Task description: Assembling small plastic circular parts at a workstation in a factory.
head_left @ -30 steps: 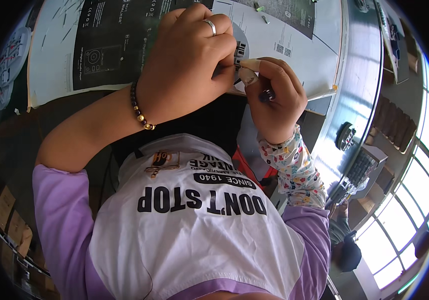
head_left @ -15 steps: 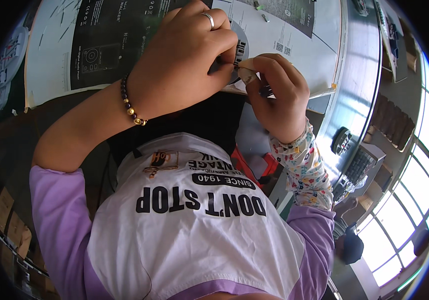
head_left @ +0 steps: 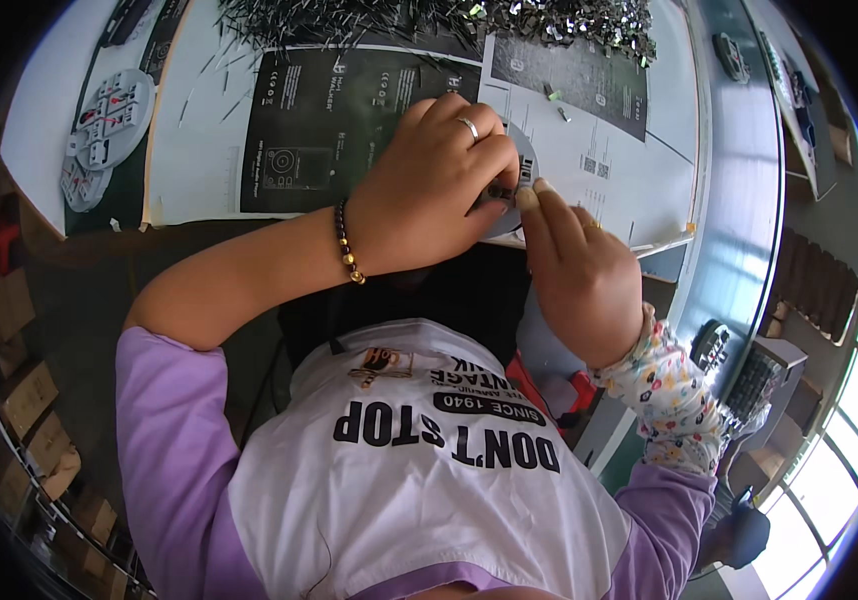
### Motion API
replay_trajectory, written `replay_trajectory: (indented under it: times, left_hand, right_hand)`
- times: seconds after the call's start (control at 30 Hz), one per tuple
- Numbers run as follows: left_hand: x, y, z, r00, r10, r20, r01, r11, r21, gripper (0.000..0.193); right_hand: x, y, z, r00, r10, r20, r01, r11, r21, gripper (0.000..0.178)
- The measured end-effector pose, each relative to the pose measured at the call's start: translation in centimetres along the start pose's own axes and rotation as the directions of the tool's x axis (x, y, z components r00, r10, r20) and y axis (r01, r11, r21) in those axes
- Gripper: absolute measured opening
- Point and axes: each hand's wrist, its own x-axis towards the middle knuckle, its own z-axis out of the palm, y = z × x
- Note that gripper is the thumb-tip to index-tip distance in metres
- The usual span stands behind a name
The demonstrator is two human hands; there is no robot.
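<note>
A grey round plate [head_left: 523, 138] with small dark and pale parts set in it lies at the near part of the table, mostly covered by my left hand [head_left: 437, 185]. That hand, with a ring and a beaded bracelet, has its fingers curled over the plate and holds it. From the right comes my right hand [head_left: 589, 268] in a flowered sleeve cover. Pale coverings wrap its fingertips, which press together against the plate's right side. Whatever is between those fingertips is too small or hidden to make out.
Heaped at the far edge are thin black strips [head_left: 349, 22] and small shiny pieces [head_left: 589, 28]. Dark printed sheets [head_left: 299, 130] cover the tabletop. More round plates [head_left: 114, 120] with red bits sit at the left. Along the right runs a glossy line bearing a black device [head_left: 712, 343].
My right hand's fingers have gone from a curled, raised pinch to straighter and lowered against the plate. The whole view has shifted, showing more of the far table; my left hand keeps its hold.
</note>
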Motion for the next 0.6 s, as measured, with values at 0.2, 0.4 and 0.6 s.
replay_trajectory:
  times: [0.2, 0.4, 0.6]
  left_hand:
    - [-0.4, 0.4, -0.2, 0.999, -0.043, 0.024, 0.043, 0.999, 0.009, 0.029]
    - [1.2, -2.6, -2.1, 1.000, 0.020, 0.006, -0.020, 0.997, -0.079, 0.031]
    - [3.5, -7.8, -5.1, 0.986, 0.033, -0.166, 0.024, 0.943, 0.332, 0.015]
  right_hand:
    - [-0.4, 0.1, 0.1, 0.996, -0.057, 0.072, 0.065, 0.992, -0.111, 0.045]
    - [-0.1, 0.6, -0.5, 0.985, -0.008, 0.170, 0.010, 1.000, -0.014, 0.038]
    - [0.8, 6.5, -0.9, 0.971, 0.229, -0.063, -0.174, 0.866, 0.470, 0.033]
